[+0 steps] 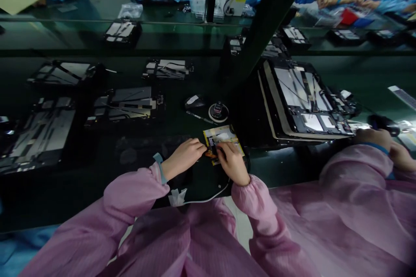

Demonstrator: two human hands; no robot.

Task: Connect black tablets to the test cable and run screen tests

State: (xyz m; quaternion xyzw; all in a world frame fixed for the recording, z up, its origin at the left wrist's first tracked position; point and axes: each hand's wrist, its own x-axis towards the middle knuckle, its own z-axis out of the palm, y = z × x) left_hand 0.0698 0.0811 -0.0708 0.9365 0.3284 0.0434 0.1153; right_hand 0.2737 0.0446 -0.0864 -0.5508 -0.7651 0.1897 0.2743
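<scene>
The dark bench [276, 169] is the largest thing, and it carries all the others. At its right side there is a tall stack [302, 95], with an opened device on top. At the far left lies a panel [45, 132] with dark strips across it. The left hand [185, 157] has its fingers pressed together at the left edge of the board; I cannot tell what they pinch. The right hand [232, 162] rests on the board with bent fingers, and its grip also cannot be told. The board [228, 133], yellow at the edges, lies on the bench under both hands. Just beyond it is a round disc [218, 113], with a pen [199, 117] beside. The smallest is an orange strip [210, 154], between the two hands.
</scene>
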